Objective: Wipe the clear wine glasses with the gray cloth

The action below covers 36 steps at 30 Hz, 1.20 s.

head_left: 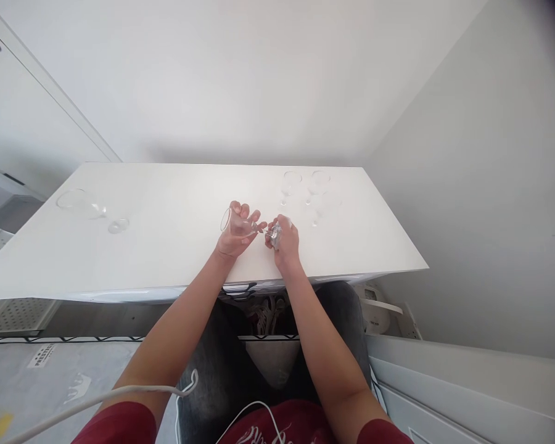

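My left hand (237,239) is closed around the bowl of a clear stemmed glass (241,227). The glass lies on its side in the air over the table, its rim to the left and its stem pointing right. At the stem's end, my right hand (285,242) is closed on a shiny silvery thing (274,235); whether this is the glass's own foot or a wrap around it, I cannot tell. Several other clear stemmed glasses, among them one glass (292,180) and another glass (320,180), stand beyond my right hand.
A larger clear stemmed glass (81,205) is at the left of the white table (166,246), with its round foot (118,226) towards me. Walls border the table behind and to the right. A white cable (134,390) crosses over my left arm.
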Each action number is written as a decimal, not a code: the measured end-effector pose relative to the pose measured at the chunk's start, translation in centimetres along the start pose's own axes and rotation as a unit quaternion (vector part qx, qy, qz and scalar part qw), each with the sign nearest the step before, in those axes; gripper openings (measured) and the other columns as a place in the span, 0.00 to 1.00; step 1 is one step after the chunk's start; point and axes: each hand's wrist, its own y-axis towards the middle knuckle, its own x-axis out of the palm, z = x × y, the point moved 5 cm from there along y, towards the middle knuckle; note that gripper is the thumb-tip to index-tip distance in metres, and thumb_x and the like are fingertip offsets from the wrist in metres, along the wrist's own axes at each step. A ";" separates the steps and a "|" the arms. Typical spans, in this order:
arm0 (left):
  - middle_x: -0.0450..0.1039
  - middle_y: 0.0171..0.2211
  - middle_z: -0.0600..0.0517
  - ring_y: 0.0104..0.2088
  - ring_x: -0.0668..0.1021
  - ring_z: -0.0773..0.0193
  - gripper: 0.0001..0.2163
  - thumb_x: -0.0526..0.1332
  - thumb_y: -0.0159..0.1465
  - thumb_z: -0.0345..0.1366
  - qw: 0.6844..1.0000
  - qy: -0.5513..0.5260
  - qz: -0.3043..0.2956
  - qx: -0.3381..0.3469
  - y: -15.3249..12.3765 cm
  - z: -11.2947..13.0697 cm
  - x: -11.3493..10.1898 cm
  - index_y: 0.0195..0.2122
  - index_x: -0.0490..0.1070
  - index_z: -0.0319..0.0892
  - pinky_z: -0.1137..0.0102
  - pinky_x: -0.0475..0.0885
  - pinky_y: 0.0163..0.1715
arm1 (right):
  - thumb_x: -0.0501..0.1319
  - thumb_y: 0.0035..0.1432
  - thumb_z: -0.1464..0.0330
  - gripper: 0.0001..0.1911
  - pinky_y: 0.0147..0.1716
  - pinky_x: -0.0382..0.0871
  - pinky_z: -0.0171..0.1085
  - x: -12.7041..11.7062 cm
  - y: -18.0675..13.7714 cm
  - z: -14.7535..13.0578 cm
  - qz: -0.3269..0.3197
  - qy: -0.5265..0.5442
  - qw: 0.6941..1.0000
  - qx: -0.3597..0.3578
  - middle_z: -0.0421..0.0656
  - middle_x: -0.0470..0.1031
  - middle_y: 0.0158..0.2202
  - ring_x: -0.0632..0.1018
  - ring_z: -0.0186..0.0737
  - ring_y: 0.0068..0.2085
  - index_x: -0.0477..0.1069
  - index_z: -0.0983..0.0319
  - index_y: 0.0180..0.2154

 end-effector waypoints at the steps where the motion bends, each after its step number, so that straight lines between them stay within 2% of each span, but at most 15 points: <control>1: 0.68 0.42 0.56 0.45 0.74 0.60 0.30 0.80 0.39 0.34 1.000 -0.001 0.015 -0.008 0.1 0.1 0.1 0.42 0.70 0.57 0.60 0.71 0.45 | 0.58 0.63 0.56 0.15 0.23 0.60 0.34 -0.7 -0.2 -0.7 0.049 -0.077 0.992 -0.083 0.36 0.66 0.28 0.66 0.32 0.25 0.61 0.58 0.29; 3: 0.68 0.43 0.56 0.44 0.73 0.63 0.29 0.79 0.41 0.30 0.999 -0.001 0.041 -0.027 0.4 0.3 0.5 0.42 0.70 0.55 0.63 0.71 0.45 | 0.60 0.62 0.60 0.14 0.31 0.65 0.36 -1.6 -0.8 -2.1 0.107 -0.236 0.938 -0.231 0.38 0.66 0.29 0.68 0.35 0.30 0.62 0.58 0.27; 4: 0.68 0.43 0.55 0.44 0.73 0.64 0.28 0.79 0.43 0.29 0.998 0.003 0.054 -0.033 0.5 0.4 0.7 0.43 0.70 0.54 0.65 0.71 0.44 | 0.60 0.62 0.62 0.13 0.34 0.66 0.37 -1.9 -1.1 -2.5 0.106 -0.298 0.905 -0.285 0.39 0.67 0.30 0.69 0.36 0.32 0.63 0.58 0.27; 6: 0.68 0.45 0.54 0.44 0.73 0.65 0.26 0.78 0.47 0.30 0.996 0.025 0.078 -0.032 0.7 0.6 1.0 0.44 0.71 0.53 0.69 0.71 0.42 | 0.60 0.62 0.65 0.07 0.39 0.69 0.39 -2.2 -1.5 -2.9 0.054 -0.380 0.855 -0.349 0.42 0.71 0.34 0.73 0.39 0.37 0.67 0.58 0.30; 8: 0.68 0.47 0.53 0.44 0.73 0.66 0.24 0.79 0.49 0.33 0.994 0.058 0.093 -0.020 0.8 0.7 1.4 0.44 0.72 0.51 0.70 0.70 0.40 | 0.59 0.63 0.67 0.05 0.45 0.71 0.39 -2.2 -2.0 -2.7 -0.029 -0.433 0.823 -0.367 0.45 0.74 0.40 0.75 0.42 0.43 0.72 0.58 0.37; 11: 0.69 0.48 0.51 0.42 0.73 0.66 0.23 0.80 0.49 0.37 0.991 0.100 0.089 -0.019 0.8 0.5 1.9 0.43 0.73 0.48 0.71 0.70 0.39 | 0.58 0.64 0.68 0.11 0.48 0.71 0.39 -2.1 -2.6 -1.9 -0.113 -0.506 0.780 -0.351 0.47 0.75 0.49 0.76 0.43 0.50 0.76 0.57 0.46; 15: 0.70 0.44 0.50 0.37 0.72 0.66 0.25 0.81 0.50 0.41 0.989 0.125 0.068 -0.032 0.7 0.2 2.2 0.45 0.73 0.47 0.70 0.69 0.37 | 0.59 0.65 0.66 0.18 0.40 0.70 0.37 -1.4 -2.8 -0.9 -0.155 -0.590 0.723 -0.326 0.47 0.72 0.55 0.75 0.43 0.49 0.76 0.55 0.54; 18: 0.70 0.43 0.51 0.34 0.71 0.68 0.25 0.81 0.50 0.43 0.989 0.130 0.066 -0.035 0.7 0.3 2.3 0.45 0.73 0.47 0.70 0.69 0.36 | 0.59 0.64 0.65 0.20 0.35 0.67 0.36 -0.9 -2.8 -0.4 -0.174 -0.631 0.685 -0.320 0.47 0.70 0.58 0.74 0.43 0.47 0.75 0.54 0.56; 21: 0.70 0.44 0.51 0.34 0.70 0.68 0.27 0.81 0.49 0.41 0.989 0.124 0.066 -0.043 0.6 0.4 2.6 0.46 0.72 0.48 0.70 0.68 0.34 | 0.58 0.65 0.65 0.21 0.34 0.67 0.37 -0.7 -2.8 -0.2 -0.171 -0.654 0.664 -0.322 0.47 0.70 0.59 0.74 0.44 0.48 0.73 0.54 0.58; 25: 0.70 0.49 0.49 0.41 0.71 0.64 0.28 0.81 0.48 0.39 0.990 0.124 0.059 -0.038 0.6 0.5 3.0 0.48 0.72 0.49 0.71 0.68 0.33 | 0.58 0.65 0.65 0.22 0.36 0.69 0.38 -0.8 -2.7 0.0 -0.151 -0.674 0.650 -0.316 0.48 0.69 0.60 0.73 0.46 0.51 0.71 0.55 0.60; 29: 0.69 0.52 0.49 0.49 0.71 0.61 0.29 0.81 0.48 0.38 0.988 0.138 0.067 -0.036 0.5 0.4 2.9 0.49 0.71 0.50 0.70 0.69 0.38 | 0.59 0.65 0.65 0.23 0.39 0.71 0.40 -0.8 -2.7 0.2 -0.140 -0.689 0.642 -0.306 0.49 0.68 0.62 0.73 0.48 0.52 0.70 0.54 0.60; 36: 0.69 0.54 0.48 0.55 0.70 0.57 0.29 0.79 0.52 0.36 0.984 0.161 0.049 -0.056 0.5 -0.6 2.5 0.53 0.70 0.52 0.68 0.71 0.46 | 0.60 0.65 0.64 0.23 0.42 0.73 0.42 -0.5 -2.8 0.3 -0.130 -0.703 0.630 -0.303 0.49 0.71 0.59 0.73 0.49 0.51 0.70 0.56 0.61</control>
